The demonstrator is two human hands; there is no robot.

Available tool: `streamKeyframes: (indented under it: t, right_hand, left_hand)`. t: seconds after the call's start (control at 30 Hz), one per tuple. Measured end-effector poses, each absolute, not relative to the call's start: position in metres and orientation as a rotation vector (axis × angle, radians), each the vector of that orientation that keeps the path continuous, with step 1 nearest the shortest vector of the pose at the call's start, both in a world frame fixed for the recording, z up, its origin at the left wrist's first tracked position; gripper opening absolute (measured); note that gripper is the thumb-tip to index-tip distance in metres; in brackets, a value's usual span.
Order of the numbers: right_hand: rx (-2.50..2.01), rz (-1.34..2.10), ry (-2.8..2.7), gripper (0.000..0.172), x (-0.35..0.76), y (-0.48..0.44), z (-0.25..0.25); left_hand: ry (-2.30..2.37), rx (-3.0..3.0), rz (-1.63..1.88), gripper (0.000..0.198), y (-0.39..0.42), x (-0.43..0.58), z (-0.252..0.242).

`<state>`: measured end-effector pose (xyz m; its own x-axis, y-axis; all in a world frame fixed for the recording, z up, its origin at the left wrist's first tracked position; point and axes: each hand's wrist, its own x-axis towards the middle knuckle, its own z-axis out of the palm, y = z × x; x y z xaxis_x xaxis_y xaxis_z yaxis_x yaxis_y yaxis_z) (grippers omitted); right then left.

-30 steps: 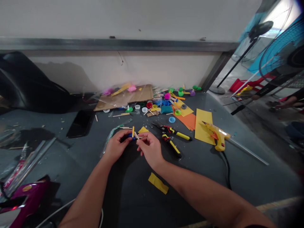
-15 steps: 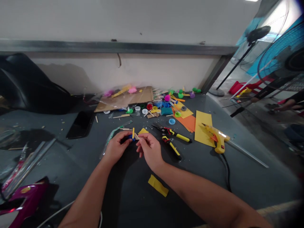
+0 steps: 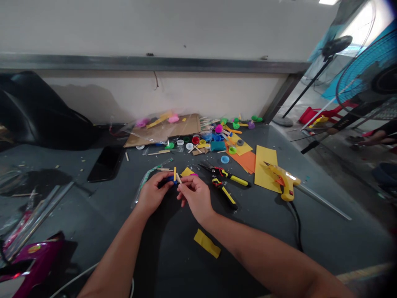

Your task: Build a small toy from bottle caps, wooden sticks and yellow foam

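Note:
My left hand (image 3: 156, 190) is closed on a small blue piece (image 3: 170, 179), mostly covered by the fingers; a short yellow stick (image 3: 175, 174) stands up at its end. My right hand (image 3: 196, 194) pinches a short pale wooden stick (image 3: 178, 178) between thumb and fingers, close against the blue piece. Whether the two touch I cannot tell. Just behind the right hand lie a yellow paper scrap (image 3: 187, 171) and a pink bit (image 3: 194, 174). Scissors (image 3: 225, 171) with black and yellow handles rest to the right of it.
A yellow glue gun (image 3: 285, 180) lies on yellow paper (image 3: 265, 159) at the right, its cord running forward. Bottle caps (image 3: 195, 140), sticks and cardboard (image 3: 182, 126) line the back wall. On the left are a phone (image 3: 104, 163) and clear rods (image 3: 40, 217). A yellow strip (image 3: 207, 243) lies in front.
The pale stick in my right hand has tilted more upright beside the blue piece. A pink bit now shows behind the right hand. My left hand has hardly moved.

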<state>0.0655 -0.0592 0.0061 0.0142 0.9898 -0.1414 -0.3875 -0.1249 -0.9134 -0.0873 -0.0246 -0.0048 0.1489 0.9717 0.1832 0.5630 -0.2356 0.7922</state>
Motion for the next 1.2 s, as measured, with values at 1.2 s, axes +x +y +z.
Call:
streamKeyframes:
  t: [1.2]
  right_hand:
    - [-1.166,1.466,-0.831,0.007,0.0669,-0.0593,0.0080]
  left_hand:
    - [1.492,1.874,0.933,0.033,-0.0241,-0.0886,-0.0071]
